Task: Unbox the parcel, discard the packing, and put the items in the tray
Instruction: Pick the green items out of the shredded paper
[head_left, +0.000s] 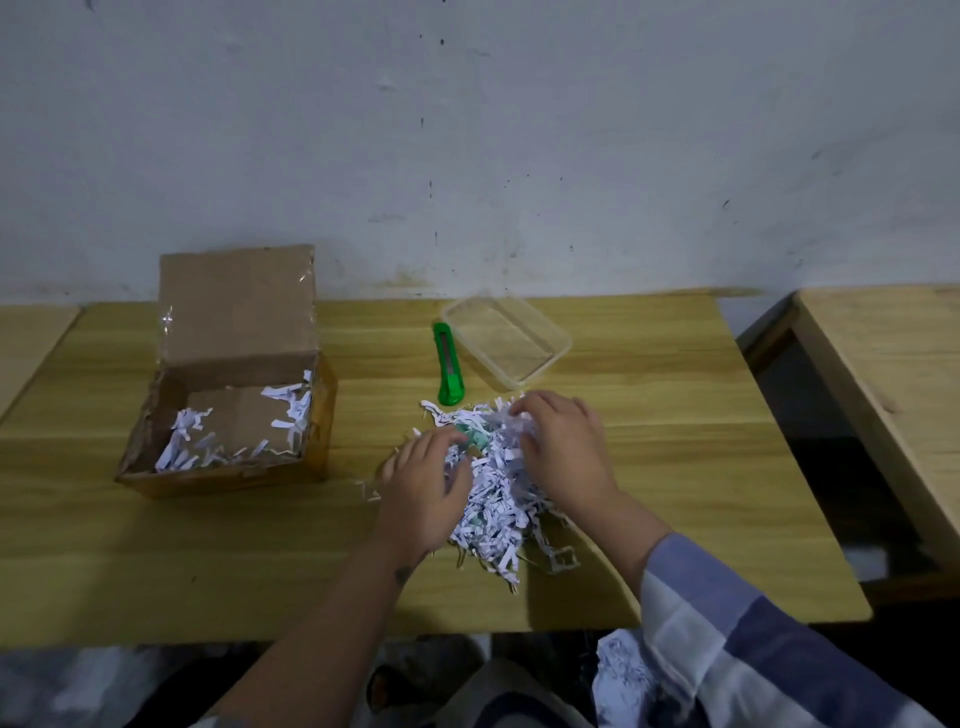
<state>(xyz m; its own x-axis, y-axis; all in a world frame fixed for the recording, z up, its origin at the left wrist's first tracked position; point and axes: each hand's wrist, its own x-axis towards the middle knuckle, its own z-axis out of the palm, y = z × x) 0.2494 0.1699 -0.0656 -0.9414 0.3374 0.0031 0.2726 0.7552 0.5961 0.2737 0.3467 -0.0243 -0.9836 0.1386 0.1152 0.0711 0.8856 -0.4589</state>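
A pile of white shredded paper (493, 499) lies on the wooden table (675, 467) in front of me. My left hand (423, 488) presses on its left side and my right hand (563, 447) rests on its right side, fingers sunk into the shreds. A small green item (474, 436) peeks out of the pile between my hands. The open cardboard box (228, 415) stands at the left, lid up, with a few shreds inside. A clear plastic tray (506, 340) sits beyond the pile.
A green utility knife (447, 366) lies just left of the tray. More shredded paper (623, 675) shows below the table's front edge. A second wooden table (893, 374) stands to the right across a gap. A wall runs behind.
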